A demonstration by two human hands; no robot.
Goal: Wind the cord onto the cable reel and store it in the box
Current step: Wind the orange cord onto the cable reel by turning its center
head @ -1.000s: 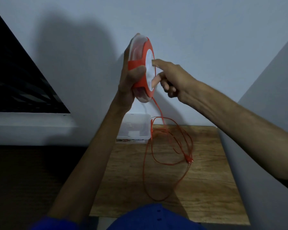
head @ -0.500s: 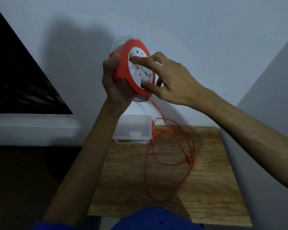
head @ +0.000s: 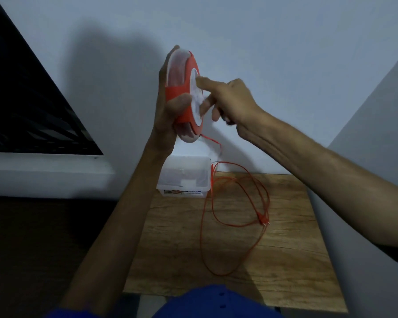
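Observation:
I hold a round orange cable reel (head: pixel 183 95) with a clear rim up in front of the wall, edge-on to me. My left hand (head: pixel 170 111) grips its rim, thumb across the orange band. My right hand (head: pixel 228 99) presses its forefinger and thumb on the reel's white face, other fingers curled. An orange cord (head: pixel 216 203) leaves the reel's bottom and lies in loose loops on the wooden table (head: pixel 285 260), ending in a plug (head: pixel 263 219). A clear plastic box (head: pixel 185 176) stands open at the table's back left, against the wall.
A grey wall panel (head: pixel 365 111) rises along the table's right side. A dark window (head: pixel 28 106) and white sill lie to the left, with dark floor below. My blue clothing (head: pixel 216 301) shows at the bottom edge.
The reel has turned from showing its white socket face to edge-on. My right hand shifted from spread fingers on the face to a forefinger and thumb touch. The cord loops shifted slightly.

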